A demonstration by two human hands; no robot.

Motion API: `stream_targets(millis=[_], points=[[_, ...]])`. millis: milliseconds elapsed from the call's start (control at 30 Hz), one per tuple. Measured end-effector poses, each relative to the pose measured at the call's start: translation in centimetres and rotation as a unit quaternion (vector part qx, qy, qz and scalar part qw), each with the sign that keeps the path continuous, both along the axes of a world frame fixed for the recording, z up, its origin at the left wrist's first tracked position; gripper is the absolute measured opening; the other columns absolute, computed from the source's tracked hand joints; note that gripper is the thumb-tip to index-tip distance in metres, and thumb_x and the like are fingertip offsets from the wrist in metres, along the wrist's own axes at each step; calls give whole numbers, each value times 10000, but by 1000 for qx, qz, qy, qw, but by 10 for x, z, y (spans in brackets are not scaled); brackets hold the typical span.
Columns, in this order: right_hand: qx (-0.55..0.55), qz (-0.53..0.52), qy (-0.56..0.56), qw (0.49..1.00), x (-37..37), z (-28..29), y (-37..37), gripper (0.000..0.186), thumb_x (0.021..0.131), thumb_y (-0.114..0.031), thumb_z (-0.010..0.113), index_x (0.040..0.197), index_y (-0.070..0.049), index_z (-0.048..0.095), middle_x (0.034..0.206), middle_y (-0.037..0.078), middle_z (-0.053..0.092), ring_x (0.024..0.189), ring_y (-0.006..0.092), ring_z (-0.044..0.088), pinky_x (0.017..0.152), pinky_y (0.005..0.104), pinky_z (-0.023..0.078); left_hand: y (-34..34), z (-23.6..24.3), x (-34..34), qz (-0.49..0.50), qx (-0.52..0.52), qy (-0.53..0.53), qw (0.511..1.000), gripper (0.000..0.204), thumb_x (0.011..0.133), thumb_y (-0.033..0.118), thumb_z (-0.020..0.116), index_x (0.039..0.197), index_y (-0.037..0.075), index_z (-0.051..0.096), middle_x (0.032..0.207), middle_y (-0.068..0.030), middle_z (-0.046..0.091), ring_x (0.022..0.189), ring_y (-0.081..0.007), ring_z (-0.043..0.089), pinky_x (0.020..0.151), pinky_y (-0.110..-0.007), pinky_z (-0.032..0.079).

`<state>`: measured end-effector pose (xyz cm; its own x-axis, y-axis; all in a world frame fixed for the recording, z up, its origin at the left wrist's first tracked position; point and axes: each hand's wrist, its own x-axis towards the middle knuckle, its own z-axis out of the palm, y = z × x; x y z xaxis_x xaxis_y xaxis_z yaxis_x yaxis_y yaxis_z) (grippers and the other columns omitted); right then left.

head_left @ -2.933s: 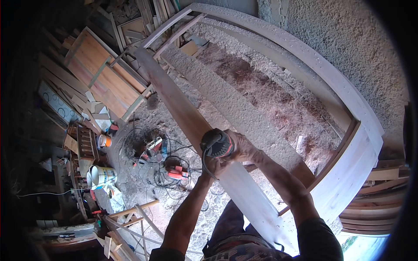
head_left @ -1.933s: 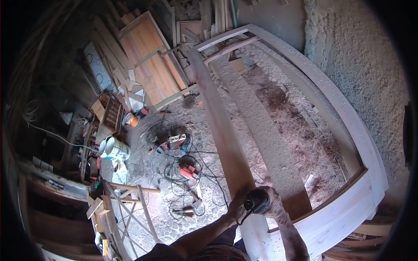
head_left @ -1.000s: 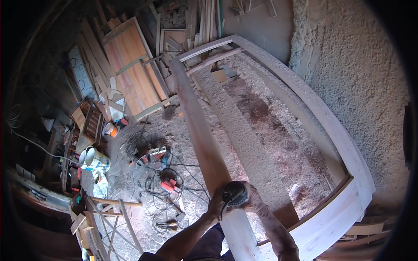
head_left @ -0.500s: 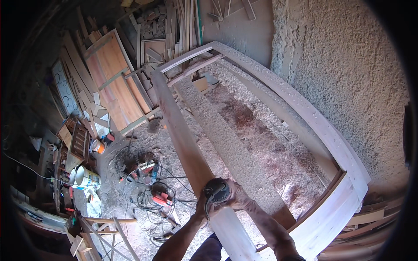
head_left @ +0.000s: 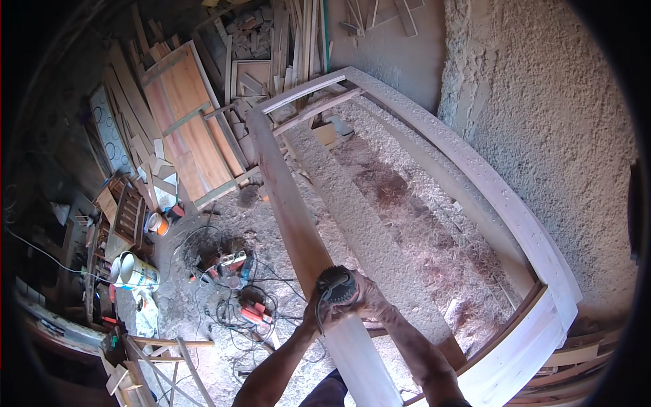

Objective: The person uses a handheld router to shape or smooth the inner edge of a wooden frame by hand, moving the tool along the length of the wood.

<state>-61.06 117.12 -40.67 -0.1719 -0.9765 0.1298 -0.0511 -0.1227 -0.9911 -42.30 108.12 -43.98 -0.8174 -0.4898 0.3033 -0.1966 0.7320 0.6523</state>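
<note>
A black power tool (head_left: 337, 285) with a round, vented top and a cord rests on the near-left rail of a large wooden frame (head_left: 278, 183). My left hand (head_left: 317, 313) is closed around its left side. Closed on its right side is my right hand (head_left: 371, 298). The tool's underside is hidden, so its exact kind cannot be made out. Toward me, the rail (head_left: 363, 359) looks paler than the reddish-brown stretch beyond the tool.
The frame's far rail (head_left: 468, 152) runs beside a rough wall (head_left: 542, 102). Tangled cords and a red power tool (head_left: 256, 312) lie on the dusty floor at left. White buckets (head_left: 135, 273), wooden panels (head_left: 186, 112) and leaning boards stand farther left and back.
Both hands and the power tool have moved a little farther from me along the rail. The whole view has shifted slightly.
</note>
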Motion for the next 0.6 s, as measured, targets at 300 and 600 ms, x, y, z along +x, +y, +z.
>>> stream_targets(millis=[300, 600], points=[[-45, -4, -25, 999, -10, 2, -62, 740, 659, -175, 960, 1295, -105, 589, 1177, 40, 706, 1084, 145, 675, 984, 319, 551, -65, 0, -13, -27, -10, -118, 993, 955, 789, 467, 889, 1520, 21, 467, 1536, -176, 510, 1438, -348, 481, 1234, -513, 330], [-14, 2, -79, 997, -3, -3, -36, 760, 645, -185, 993, 1283, -104, 588, 1177, 12, 698, 1044, 113, 661, 951, 305, 556, -28, -15, -18, 34, 627, 152, 763, 838, 784, 510, 856, 1428, 47, 584, 1467, -145, 591, 1365, -346, 550, 1197, -526, 354]])
